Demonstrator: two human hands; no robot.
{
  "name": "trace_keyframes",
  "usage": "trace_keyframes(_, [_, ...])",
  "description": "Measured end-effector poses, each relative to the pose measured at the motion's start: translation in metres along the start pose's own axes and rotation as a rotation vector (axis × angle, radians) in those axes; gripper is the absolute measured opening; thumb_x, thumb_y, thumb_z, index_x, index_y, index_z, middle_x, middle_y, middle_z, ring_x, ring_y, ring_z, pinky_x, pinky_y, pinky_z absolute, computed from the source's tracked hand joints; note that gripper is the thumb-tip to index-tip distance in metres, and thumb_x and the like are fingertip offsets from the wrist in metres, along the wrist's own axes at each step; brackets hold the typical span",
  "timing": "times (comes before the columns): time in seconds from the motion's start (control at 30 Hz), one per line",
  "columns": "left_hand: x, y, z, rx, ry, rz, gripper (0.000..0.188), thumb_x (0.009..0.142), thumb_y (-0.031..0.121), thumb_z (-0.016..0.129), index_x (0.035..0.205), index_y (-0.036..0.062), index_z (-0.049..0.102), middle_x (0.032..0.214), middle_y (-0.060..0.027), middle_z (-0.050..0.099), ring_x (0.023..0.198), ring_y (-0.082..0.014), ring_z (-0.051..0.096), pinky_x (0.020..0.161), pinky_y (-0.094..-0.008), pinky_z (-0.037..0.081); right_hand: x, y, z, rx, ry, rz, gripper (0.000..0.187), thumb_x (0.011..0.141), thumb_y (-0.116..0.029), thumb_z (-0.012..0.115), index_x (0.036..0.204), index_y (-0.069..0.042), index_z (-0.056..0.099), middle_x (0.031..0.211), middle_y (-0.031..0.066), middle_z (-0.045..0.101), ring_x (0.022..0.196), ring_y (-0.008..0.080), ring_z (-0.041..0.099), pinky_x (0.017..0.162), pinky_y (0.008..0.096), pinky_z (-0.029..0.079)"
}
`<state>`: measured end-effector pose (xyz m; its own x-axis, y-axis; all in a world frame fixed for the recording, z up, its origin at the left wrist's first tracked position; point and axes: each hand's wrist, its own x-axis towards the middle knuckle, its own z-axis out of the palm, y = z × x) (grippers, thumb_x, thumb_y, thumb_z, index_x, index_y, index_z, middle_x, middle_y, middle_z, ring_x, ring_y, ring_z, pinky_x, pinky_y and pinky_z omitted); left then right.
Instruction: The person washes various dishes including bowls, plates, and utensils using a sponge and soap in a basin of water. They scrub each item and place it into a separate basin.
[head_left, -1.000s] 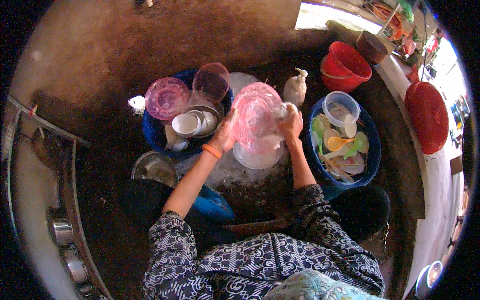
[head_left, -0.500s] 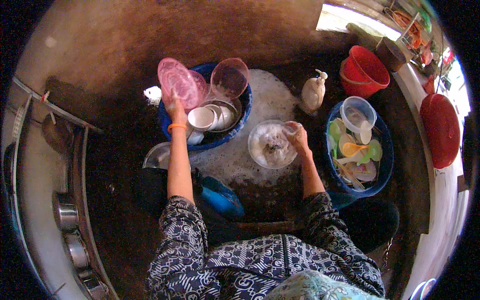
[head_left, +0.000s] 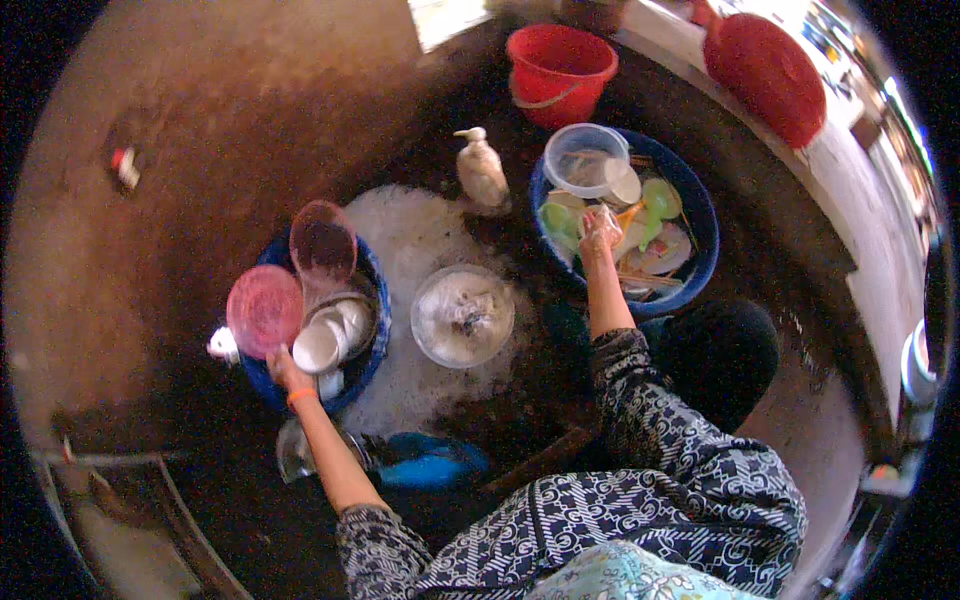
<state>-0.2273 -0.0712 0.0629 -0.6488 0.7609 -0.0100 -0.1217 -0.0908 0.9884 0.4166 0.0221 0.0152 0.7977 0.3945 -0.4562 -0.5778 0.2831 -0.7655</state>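
My left hand, with an orange band at the wrist, grips the lower edge of a round pink plastic bowl at the left blue tub. Several white bowls lean together in that tub, beside a clear pinkish bowl. My right hand reaches into the right blue tub, its fingers drawn together among spoons and dishes; what they hold, if anything, I cannot make out. Between the tubs, a clear bowl of suds stands on the foamy floor.
A pump bottle stands beyond the suds, and a red bucket behind the right tub. A clear round container rests on that tub's contents. A red round basin is at the right wall. Something blue lies near my legs.
My right hand has left the suds bowl and gone into the right tub. My left hand has lowered the pink bowl toward the left tub. The view has turned right.
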Motion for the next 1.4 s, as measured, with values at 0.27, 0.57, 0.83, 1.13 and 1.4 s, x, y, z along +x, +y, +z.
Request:
trace_keyframes(0.27, [-0.029,0.048,0.062,0.346,0.119,0.352,0.057,0.086,0.009,0.058,0.139,-0.0031,0.040,0.142,-0.0228,0.040,0.122,-0.0310,0.049,0.105,-0.0379,0.037,-0.006,-0.059,0.026,-0.120,-0.171,0.183,0.066,0.086,-0.046,0.064,0.129,0.000,0.043,0.116,0.0195,0.055,0.095,0.0318,0.059,0.070,0.0395,0.053])
trace_keyframes(0.57, [-0.067,0.076,0.133,0.366,-0.129,0.418,0.048,0.088,0.006,0.055,0.134,-0.0034,0.045,0.133,-0.0208,0.050,0.118,-0.0280,0.053,0.099,-0.0366,0.043,-0.024,-0.050,0.030,-0.270,-0.171,-0.120,0.083,0.079,-0.033,0.071,0.140,0.000,0.026,0.122,0.0207,0.052,0.098,0.0335,0.059,0.068,0.0483,0.056])
trace_keyframes(0.83, [-0.156,0.073,0.201,0.099,-0.709,-0.194,0.052,0.091,0.025,0.058,0.138,0.0070,0.042,0.126,-0.0143,0.056,0.107,-0.0235,0.058,0.083,-0.0362,0.053,-0.098,0.023,0.045,-0.094,-0.822,0.270,0.042,0.087,-0.012,0.053,0.126,0.002,0.050,0.105,0.0181,0.065,0.088,0.0278,0.066,0.072,0.0398,0.056])
trace_keyframes(1.13, [-0.158,0.064,0.243,-0.062,-0.399,-0.296,0.064,0.091,0.040,0.056,0.142,0.0191,0.022,0.128,-0.0124,0.050,0.111,-0.0270,0.054,0.074,-0.0515,0.057,-0.192,0.051,0.060,-0.999,-1.449,0.060,0.056,0.092,-0.051,0.047,0.129,-0.009,0.054,0.129,0.0197,0.053,0.117,0.0322,0.052,0.095,0.0479,0.043])
trace_keyframes(1.4, [-0.134,0.037,0.226,0.337,-0.323,0.345,0.055,0.090,0.020,0.056,0.137,0.0015,0.035,0.133,-0.0213,0.043,0.121,-0.0350,0.043,0.105,-0.0401,0.032,-0.182,0.069,-0.028,-1.904,-1.652,-0.554,0.065,0.074,-0.059,0.064,0.133,-0.034,0.051,0.143,0.0132,0.038,0.136,0.0447,0.024,0.107,0.0573,0.028])
